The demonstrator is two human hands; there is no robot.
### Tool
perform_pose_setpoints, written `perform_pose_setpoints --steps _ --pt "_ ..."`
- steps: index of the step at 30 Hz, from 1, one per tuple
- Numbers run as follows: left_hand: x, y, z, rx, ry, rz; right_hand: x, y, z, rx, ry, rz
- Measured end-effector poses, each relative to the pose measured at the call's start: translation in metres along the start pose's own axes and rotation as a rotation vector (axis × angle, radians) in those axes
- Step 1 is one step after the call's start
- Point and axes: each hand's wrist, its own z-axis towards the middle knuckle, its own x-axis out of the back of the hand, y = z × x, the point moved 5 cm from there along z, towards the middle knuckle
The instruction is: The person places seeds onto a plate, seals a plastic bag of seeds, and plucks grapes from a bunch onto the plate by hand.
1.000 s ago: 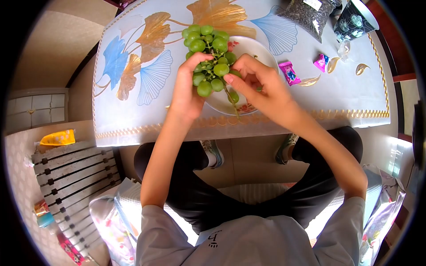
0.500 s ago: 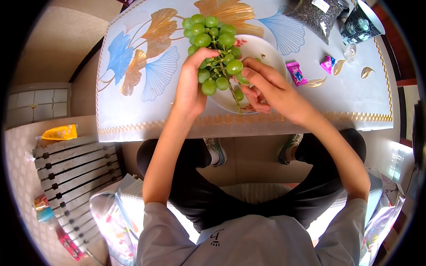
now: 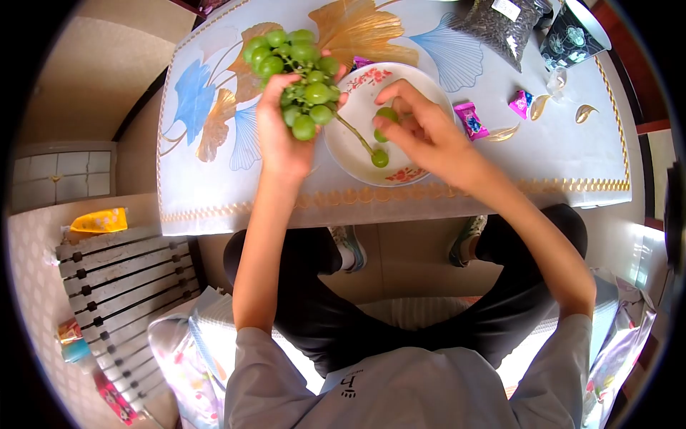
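My left hand (image 3: 286,132) is closed around a bunch of green grapes (image 3: 304,53), held tilted over the tablecloth and the plate's left edge. Its bare brown stem points down to the right across the white plate (image 3: 354,161), which has red flowers on it. At the stem's tip a single green grape (image 3: 380,158) appears over the plate; whether it touches the stem I cannot tell. My right hand (image 3: 429,136) pinches a loose grape (image 3: 386,114) between thumb and fingers above the plate. Perhaps a second one sits just below it, partly covered by the thumb.
Two pink-and-purple wrapped candies (image 3: 471,121) lie right of the plate, and another purple wrapper (image 3: 362,62) shows behind it. A bag of dark seeds (image 3: 500,32) and a black patterned cup (image 3: 574,37) stand at the back right. The patterned tablecloth (image 3: 207,186) ends near my knees.
The bunch has swung left and tilted, with my left hand moving left. My right hand has come away from the bunch and up slightly, a grape in its fingers. More of the plate shows.
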Motion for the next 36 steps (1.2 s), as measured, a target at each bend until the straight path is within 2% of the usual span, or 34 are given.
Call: perform_pose_setpoints --steps 2,5,8,11,15,19,22,24,27,29,31,32,36 --pt "-0.004 -0.008 -0.001 -0.007 -0.005 0.078 0.008 -0.023 -0.003 0.041 0.091 -0.282" --pt "-0.009 -0.023 -0.006 0.065 0.022 0.056 0.009 -0.028 0.000 0.062 0.103 -0.391" --pt "0.000 -0.040 -0.005 0.120 0.081 0.095 -0.001 -0.035 -0.002 0.279 0.176 -0.398" --pt "-0.003 -0.043 -0.008 0.126 0.127 0.149 -0.002 -0.028 -0.001 0.235 0.223 -0.308" --pt "-0.007 -0.042 -0.009 0.105 0.122 0.179 0.000 -0.030 -0.003 0.390 0.254 -0.496" --pt "-0.002 -0.038 -0.010 0.100 0.098 0.178 0.005 -0.026 0.000 0.146 -0.050 -0.253" --pt "-0.004 -0.031 -0.008 0.087 0.068 0.180 0.005 -0.026 -0.002 -0.078 -0.150 0.129" --pt "-0.002 -0.028 -0.007 0.063 0.114 0.232 0.001 -0.019 -0.009 -0.140 -0.134 0.294" --pt "0.003 -0.010 0.003 -0.011 0.042 0.096 0.002 -0.007 -0.014 -0.191 -0.073 0.415" --pt "0.010 0.004 0.002 -0.016 0.092 0.101 0.007 -0.008 -0.008 -0.165 -0.048 0.202" --pt "0.008 0.013 -0.001 -0.017 0.061 0.021 0.024 -0.021 0.007 -0.097 -0.026 -0.271" --pt "0.004 0.013 -0.004 0.008 0.031 0.014 0.022 -0.017 0.007 0.051 0.084 -0.321" --pt "-0.009 -0.002 -0.011 0.097 -0.016 -0.133 0.013 -0.020 0.010 0.084 0.101 -0.130"
